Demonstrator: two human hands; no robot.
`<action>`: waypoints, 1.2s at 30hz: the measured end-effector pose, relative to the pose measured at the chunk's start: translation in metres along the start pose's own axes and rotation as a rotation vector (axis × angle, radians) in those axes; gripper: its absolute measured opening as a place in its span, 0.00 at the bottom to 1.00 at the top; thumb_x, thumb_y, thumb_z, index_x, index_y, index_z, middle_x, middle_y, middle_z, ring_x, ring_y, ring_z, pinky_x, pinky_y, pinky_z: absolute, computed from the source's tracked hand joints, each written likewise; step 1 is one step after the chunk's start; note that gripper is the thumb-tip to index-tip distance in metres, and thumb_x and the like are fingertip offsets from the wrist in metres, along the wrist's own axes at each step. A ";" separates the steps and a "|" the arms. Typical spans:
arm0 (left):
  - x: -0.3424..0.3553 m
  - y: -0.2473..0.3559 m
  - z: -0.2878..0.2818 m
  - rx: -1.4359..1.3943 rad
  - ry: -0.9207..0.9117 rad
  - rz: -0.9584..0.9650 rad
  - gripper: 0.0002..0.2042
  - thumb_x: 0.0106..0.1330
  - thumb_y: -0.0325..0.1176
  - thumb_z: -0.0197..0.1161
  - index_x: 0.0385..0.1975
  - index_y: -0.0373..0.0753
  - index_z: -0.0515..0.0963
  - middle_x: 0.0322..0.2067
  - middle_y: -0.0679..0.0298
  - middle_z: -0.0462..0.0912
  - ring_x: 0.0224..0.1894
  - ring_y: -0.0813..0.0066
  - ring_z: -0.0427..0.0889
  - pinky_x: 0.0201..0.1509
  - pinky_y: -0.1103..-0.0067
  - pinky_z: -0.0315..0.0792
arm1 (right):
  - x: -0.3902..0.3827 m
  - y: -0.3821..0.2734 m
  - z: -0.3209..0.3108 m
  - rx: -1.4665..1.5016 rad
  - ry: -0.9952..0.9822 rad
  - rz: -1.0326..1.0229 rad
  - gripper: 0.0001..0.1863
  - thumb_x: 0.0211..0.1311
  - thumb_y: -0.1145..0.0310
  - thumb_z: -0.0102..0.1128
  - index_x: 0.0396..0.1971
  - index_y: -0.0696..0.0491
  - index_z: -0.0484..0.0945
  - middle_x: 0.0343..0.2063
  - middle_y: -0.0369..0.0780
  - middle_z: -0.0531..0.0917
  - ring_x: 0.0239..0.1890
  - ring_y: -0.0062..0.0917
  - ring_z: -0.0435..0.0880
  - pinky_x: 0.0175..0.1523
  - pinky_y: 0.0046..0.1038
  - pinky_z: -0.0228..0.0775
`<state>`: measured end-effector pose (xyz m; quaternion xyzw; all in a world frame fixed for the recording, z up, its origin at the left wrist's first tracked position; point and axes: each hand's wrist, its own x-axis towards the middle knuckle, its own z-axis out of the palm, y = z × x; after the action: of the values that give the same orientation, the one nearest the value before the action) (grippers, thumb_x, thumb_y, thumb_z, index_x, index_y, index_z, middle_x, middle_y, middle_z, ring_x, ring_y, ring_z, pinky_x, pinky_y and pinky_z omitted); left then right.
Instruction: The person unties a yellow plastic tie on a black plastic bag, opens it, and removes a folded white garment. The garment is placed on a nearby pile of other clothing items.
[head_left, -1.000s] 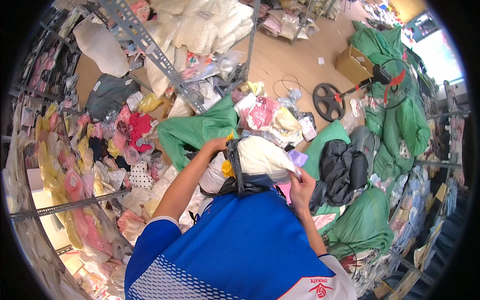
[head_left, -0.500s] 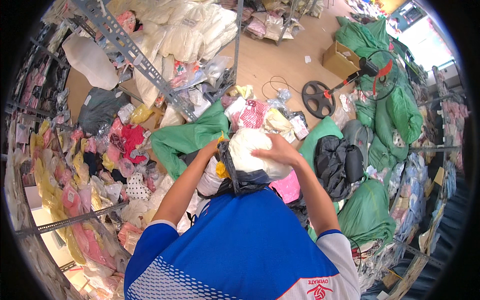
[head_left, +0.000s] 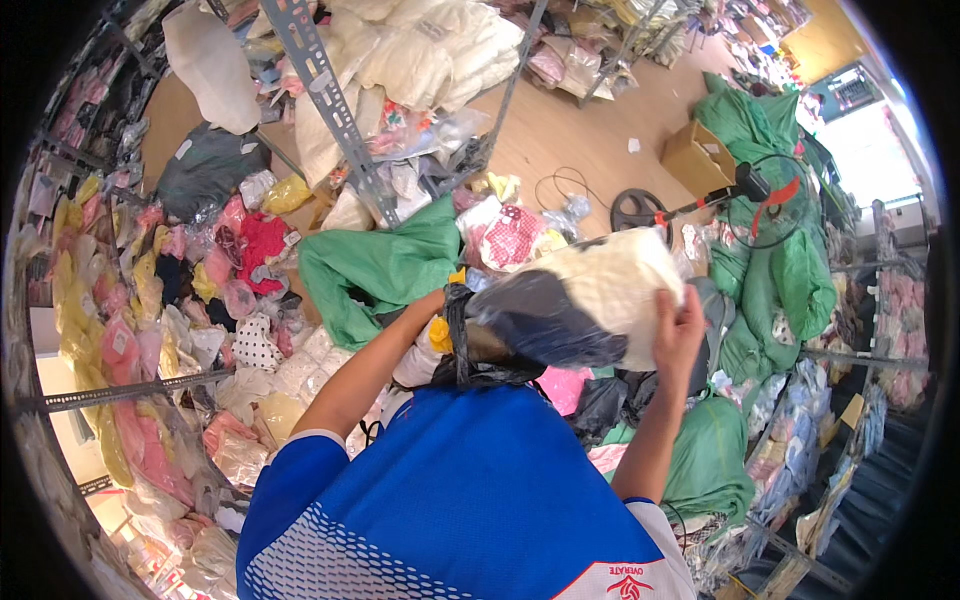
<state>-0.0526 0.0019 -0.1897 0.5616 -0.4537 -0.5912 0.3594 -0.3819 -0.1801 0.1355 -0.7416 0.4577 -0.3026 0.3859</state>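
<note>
My right hand (head_left: 680, 328) grips the right end of a clear plastic-wrapped garment (head_left: 625, 290), cream-white with a dark navy part. The package is tilted, and its left end lies at the mouth of a black plastic bag (head_left: 458, 335) in front of my chest. Closed on the left rim of that bag is my left hand (head_left: 436, 303), its fingers partly hidden. Yellow pieces (head_left: 440, 335) show at the bag's rim beside it. Just beyond lie a green sack (head_left: 385, 260) and a red-and-white checked garment (head_left: 513, 238).
Metal shelf posts (head_left: 325, 100) rise ahead on the left, with cream garments (head_left: 430, 45) behind. Bagged clothes cover the floor at left, among them a polka-dot piece (head_left: 258, 342). A fan (head_left: 765, 200), a cardboard box (head_left: 697, 160) and green sacks (head_left: 800, 280) stand at right.
My right hand has moved right, drawing the wrapped garment out from the black bag, so its navy part now shows. My left hand stays at the bag's rim. The view has shifted slightly.
</note>
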 end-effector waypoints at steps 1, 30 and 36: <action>0.002 0.000 0.001 -0.011 -0.004 0.003 0.14 0.76 0.32 0.56 0.55 0.36 0.81 0.48 0.65 0.87 0.48 0.77 0.83 0.56 0.77 0.77 | 0.004 0.005 -0.012 0.154 0.036 0.003 0.10 0.75 0.68 0.63 0.47 0.60 0.80 0.36 0.36 0.85 0.37 0.16 0.79 0.43 0.21 0.72; -0.025 0.009 0.020 -0.322 -0.052 -0.103 0.15 0.76 0.30 0.57 0.60 0.38 0.78 0.49 0.63 0.87 0.49 0.75 0.84 0.60 0.75 0.77 | -0.102 0.015 0.095 -0.086 -0.637 -0.767 0.32 0.46 0.78 0.69 0.57 0.51 0.77 0.68 0.42 0.77 0.61 0.39 0.83 0.60 0.39 0.78; -0.020 0.015 0.019 -0.428 -0.070 -0.105 0.16 0.75 0.30 0.57 0.60 0.38 0.78 0.49 0.63 0.87 0.50 0.74 0.84 0.60 0.75 0.77 | -0.100 0.029 0.091 -0.018 -0.324 -0.437 0.27 0.51 0.78 0.72 0.55 0.54 0.83 0.55 0.45 0.87 0.51 0.38 0.88 0.55 0.36 0.79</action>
<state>-0.0709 0.0184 -0.1697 0.4745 -0.3004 -0.7110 0.4232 -0.3614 -0.0697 0.0542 -0.8650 0.2217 -0.2521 0.3730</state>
